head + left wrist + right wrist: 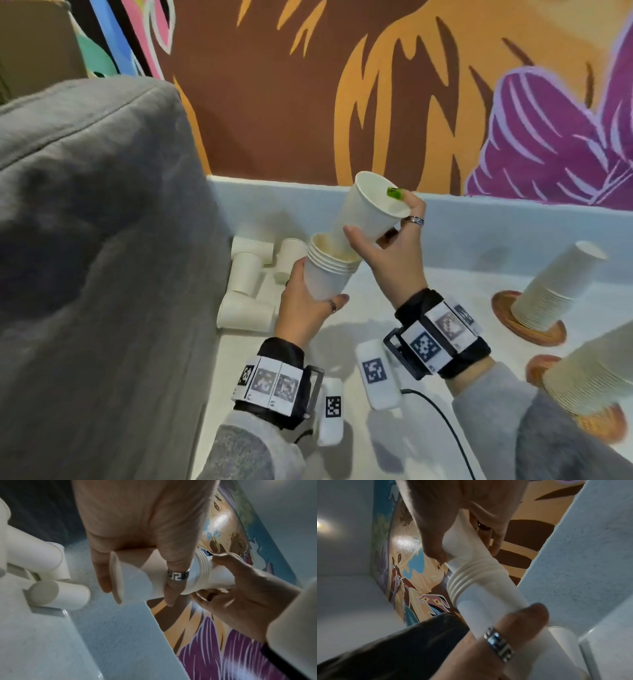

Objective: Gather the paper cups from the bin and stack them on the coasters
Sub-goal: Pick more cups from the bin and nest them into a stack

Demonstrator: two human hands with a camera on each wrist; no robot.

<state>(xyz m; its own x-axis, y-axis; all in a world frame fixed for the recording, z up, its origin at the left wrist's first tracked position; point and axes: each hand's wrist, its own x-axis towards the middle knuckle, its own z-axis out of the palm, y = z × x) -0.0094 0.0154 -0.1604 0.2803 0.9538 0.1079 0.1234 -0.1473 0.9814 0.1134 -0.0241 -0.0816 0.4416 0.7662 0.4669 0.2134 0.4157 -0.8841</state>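
Observation:
My left hand (305, 301) grips a short stack of nested white paper cups (327, 277), mouths up and tilted right. My right hand (394, 246) holds a single paper cup (370, 212) by its rim and side, its base dipping into the top of that stack. The left wrist view shows my left hand's fingers (171, 574) wrapped round the stack (197, 577). In the right wrist view the single cup (458, 545) enters the stack's ribbed rims (467, 577). Several loose cups (245, 274) lie on their sides at the left.
Two wooden coasters (501, 305) (537, 365) at the right each carry a tall upside-down cup stack (555, 287) (592, 373). A large grey fabric mass (102, 240) fills the left. A low white wall (513, 212) and a painted mural stand behind.

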